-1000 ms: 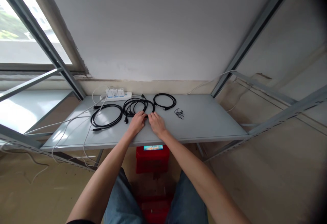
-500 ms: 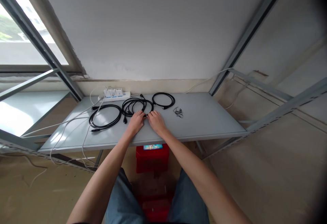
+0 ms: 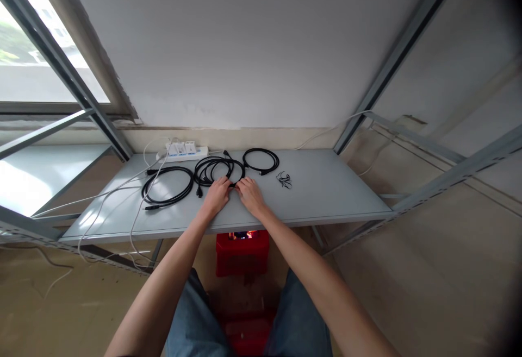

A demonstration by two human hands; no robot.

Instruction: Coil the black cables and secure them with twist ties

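Note:
Both of my hands meet at the near edge of a coiled black cable (image 3: 243,168) in the middle of the shelf. My left hand (image 3: 219,189) has its fingers closed on the coil, and my right hand (image 3: 249,192) pinches it just to the right. The fingertips almost touch, so the exact grip is partly hidden. Overlapping this coil on the left lies another black cable coil (image 3: 196,175) with plugs showing. Farther left rests a separate black coil (image 3: 193,183). Behind my right hand sits a smaller coil (image 3: 278,157), with a little pile of thin black ties (image 3: 284,180) beside it.
A white power strip (image 3: 187,157) with adapters stands by the wall, and white cords trail over the left front edge. Metal posts (image 3: 402,47) frame the grey shelf (image 3: 326,194). Below it is a red stool or box (image 3: 242,256) with a lit screen on top.
My hands stay at nearly the same spot on the coil, with only slight finger movement. The picture on the screen below has changed from blue to dark with orange.

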